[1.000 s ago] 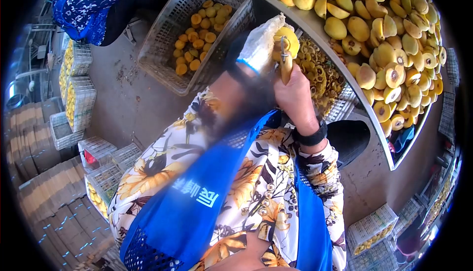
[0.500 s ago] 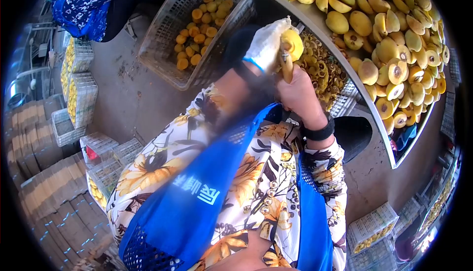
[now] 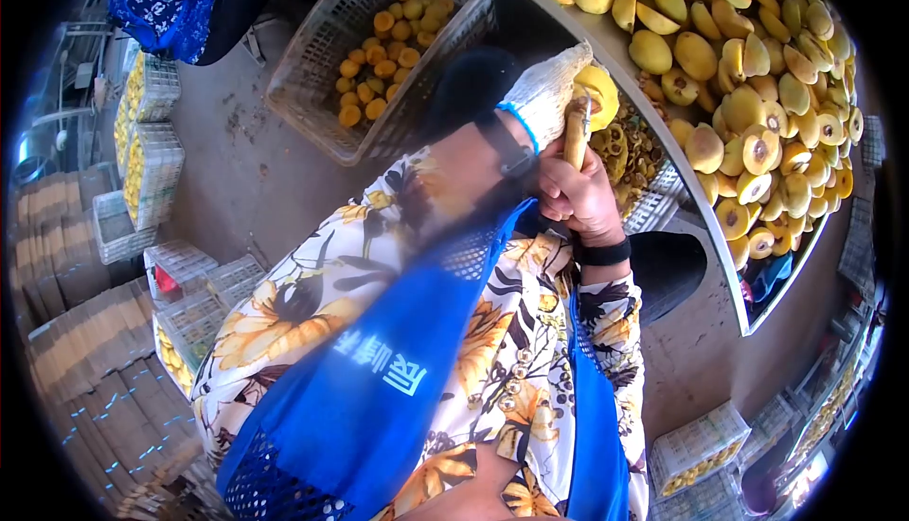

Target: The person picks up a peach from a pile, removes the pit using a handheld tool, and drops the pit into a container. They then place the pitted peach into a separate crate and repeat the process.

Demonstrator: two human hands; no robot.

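My left hand point(image 3: 544, 90), in a white knit glove, is closed around a yellow peach half point(image 3: 602, 95). My bare right hand point(image 3: 581, 194) grips the wooden handle of a pitting knife point(image 3: 576, 133). The knife's metal tip lies against the cut side of the peach, where the exact contact is hard to make out. Both hands are close together beside the curved edge of a metal table point(image 3: 684, 150). A heap of halved peaches point(image 3: 757, 105) covers that table, many with brown stone centres.
A grey plastic crate point(image 3: 294, 105) holds pitted peach halves point(image 3: 379, 62). Scraps point(image 3: 632, 166) lie in a basket below the table edge. At upper left a co-worker in a blue patterned top point(image 3: 175, 0) is partly visible. Stacked crates point(image 3: 156, 176) and flattened cardboard point(image 3: 85, 332) stand at left.
Both hands, with the peach half and the knife, have moved slightly right and down in the view. The knife handle now stands more upright, and the right fingers have shifted on it.
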